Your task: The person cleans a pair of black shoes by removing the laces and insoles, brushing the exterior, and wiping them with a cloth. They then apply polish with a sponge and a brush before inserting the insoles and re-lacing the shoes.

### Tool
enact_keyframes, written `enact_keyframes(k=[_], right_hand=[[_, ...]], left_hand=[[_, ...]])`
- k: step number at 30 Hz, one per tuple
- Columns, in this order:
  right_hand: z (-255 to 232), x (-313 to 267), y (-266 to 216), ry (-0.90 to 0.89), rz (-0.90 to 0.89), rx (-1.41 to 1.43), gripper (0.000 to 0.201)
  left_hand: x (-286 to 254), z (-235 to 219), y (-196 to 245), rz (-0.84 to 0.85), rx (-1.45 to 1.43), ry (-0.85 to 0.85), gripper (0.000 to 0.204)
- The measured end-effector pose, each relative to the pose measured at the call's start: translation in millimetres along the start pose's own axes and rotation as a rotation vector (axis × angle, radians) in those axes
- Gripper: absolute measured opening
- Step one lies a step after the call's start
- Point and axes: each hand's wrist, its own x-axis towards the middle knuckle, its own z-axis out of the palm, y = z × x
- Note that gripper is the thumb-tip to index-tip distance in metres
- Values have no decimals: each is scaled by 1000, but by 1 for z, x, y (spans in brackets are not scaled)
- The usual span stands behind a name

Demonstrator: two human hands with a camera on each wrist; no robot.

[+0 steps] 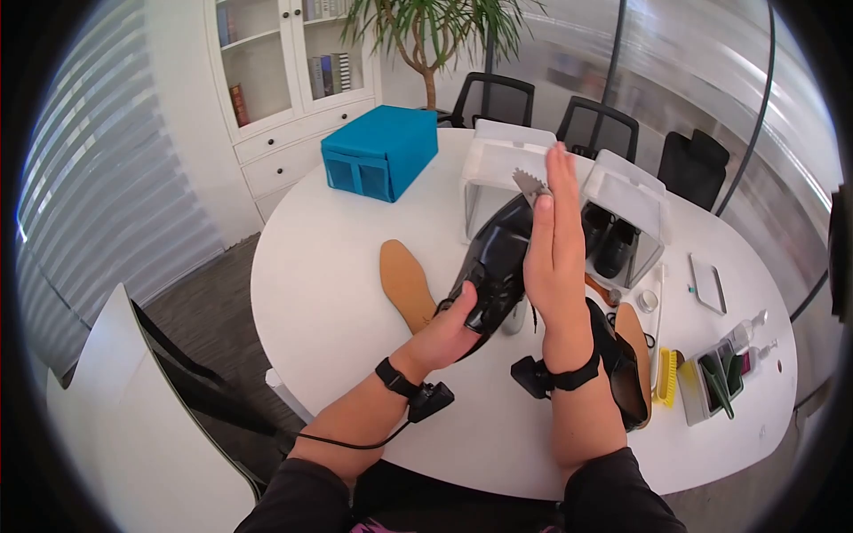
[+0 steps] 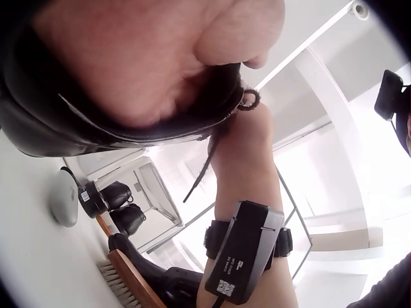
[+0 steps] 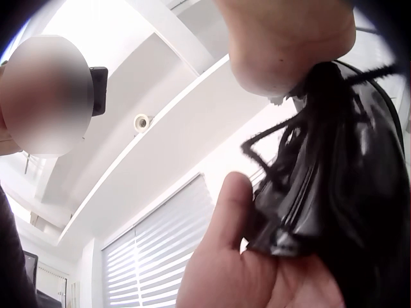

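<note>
My left hand (image 1: 440, 340) holds a black glossy lace-up shoe (image 1: 489, 258), toe pointing up and away. The left fingers reach inside its opening, as the left wrist view shows, and the thumb lies over the lace area. My right hand (image 1: 558, 253) stands along the toe with straight fingers, its palm turned to the shoe. Between that palm and the toe pokes out a grey cloth (image 1: 530, 182) with a zigzag edge; the rest of it is hidden. A loose lace (image 2: 204, 170) dangles from the shoe. On the table behind lies a tan insole (image 1: 404, 282).
A second black shoe (image 1: 622, 377) lies by another tan insole (image 1: 633, 342), near a wooden brush (image 2: 131, 280) and yellow brush (image 1: 666, 377). White boxes (image 1: 622, 178) stand behind, one holding black shoes (image 1: 613, 249). A blue box (image 1: 382, 151) sits far left, a caddy (image 1: 702, 391) right.
</note>
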Motion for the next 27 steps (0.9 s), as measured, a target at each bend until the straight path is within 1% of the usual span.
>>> enact_keyframes(k=[1,3,4,5,7,8,9,11,12,13,14,15,16,17,18,19,21,22,23,25,27], right_hand=[[-4,1,4,3,7,-13,51],[-14,3,12,-110,36,125,46],[-12,6,13,-36,14,85,43],[-21,8,12,-33,20,79,43],[-44,13,9,-314,403,-7,44],[-41,10,21,-262,422,180,43],[-46,10,22,-273,428,169,43],[-47,13,19,-259,703,725,43],[-49,13,19,-259,711,730,43],[-52,13,20,-296,808,930,45],[-54,13,21,-331,901,1128,46],[-54,11,20,-328,901,1131,46],[-51,8,17,-407,873,1181,47],[-47,5,14,-486,842,1231,48],[-37,4,24,-633,754,1142,48],[-31,0,21,-656,663,1077,50],[-12,-8,29,-630,737,972,50],[-8,-11,29,-636,737,982,50],[-3,-14,26,-632,768,998,50],[3,-17,10,-635,803,1025,50],[5,-16,-7,-594,1067,908,49]], left_hand=[[-1,-2,0,-10,-7,-8,74],[-1,-4,1,-19,53,28,85],[-3,1,9,-14,86,42,84],[-4,-1,13,-22,83,39,84],[-8,-7,19,-86,138,109,83],[-9,-9,21,-138,138,204,82],[-11,-8,17,-138,121,205,82],[-13,-13,28,-67,61,154,76],[-16,-14,31,-81,37,216,78],[-19,-16,33,-85,39,226,78],[-19,-19,34,-63,-111,115,79],[-18,-20,34,-40,-259,-1,81],[-18,-21,33,-47,-256,1,81],[-19,-21,32,-37,-323,15,82],[-18,-21,33,-24,-390,27,83],[-18,-18,34,-26,-390,30,83],[-14,-12,42,0,-484,35,80],[-12,-12,43,39,-588,-4,77],[-10,-12,43,46,-581,8,77],[-10,-16,39,171,-723,-34,75],[-17,-30,37,181,-675,-3,76]])
